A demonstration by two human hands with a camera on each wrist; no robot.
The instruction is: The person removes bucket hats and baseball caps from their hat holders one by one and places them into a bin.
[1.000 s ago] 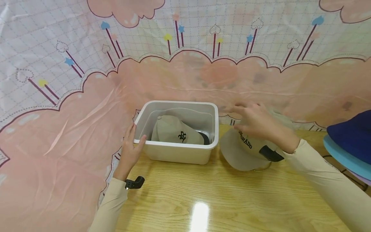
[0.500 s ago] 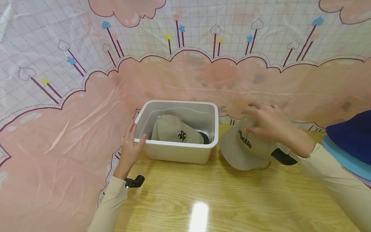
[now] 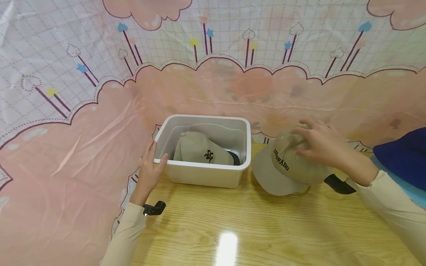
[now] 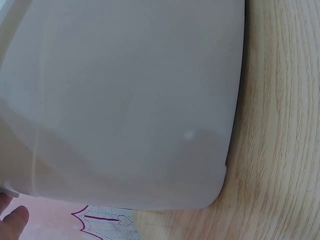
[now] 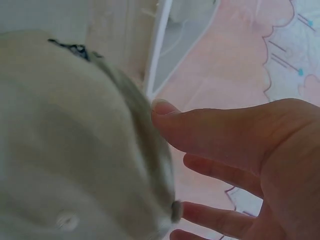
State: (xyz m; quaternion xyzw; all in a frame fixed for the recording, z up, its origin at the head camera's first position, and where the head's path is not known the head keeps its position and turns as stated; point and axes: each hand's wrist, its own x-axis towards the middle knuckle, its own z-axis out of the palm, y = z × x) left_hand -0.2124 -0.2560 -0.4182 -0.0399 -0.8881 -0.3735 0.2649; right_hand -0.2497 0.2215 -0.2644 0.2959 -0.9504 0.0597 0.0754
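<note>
A beige baseball cap (image 3: 196, 147) with black lettering lies inside a light plastic bin (image 3: 203, 175). My left hand (image 3: 149, 177) is at the bin's left corner, fingers along the rim and thumb at the front edge; the left wrist view shows mostly the bin's wall (image 4: 140, 100). To the right of the bin stands another beige cap (image 3: 279, 179), marked COLORADO, its brim towards the bin. My right hand (image 3: 327, 146) hovers at its crown with fingers spread. In the right wrist view, thumb and fingers are beside the crown (image 5: 75, 140), not gripping it.
A navy hat (image 3: 402, 159) sits over a light blue one (image 3: 382, 171) at the right edge. Part of a thin wire ring (image 3: 301, 192) shows under the COLORADO cap. A patterned cloth (image 3: 199, 88) hangs behind the wooden table (image 3: 199, 221).
My right hand has moved right, from over the front of the COLORADO cap to the right side of its crown. The left hand, the bin and both beige caps stay put.
</note>
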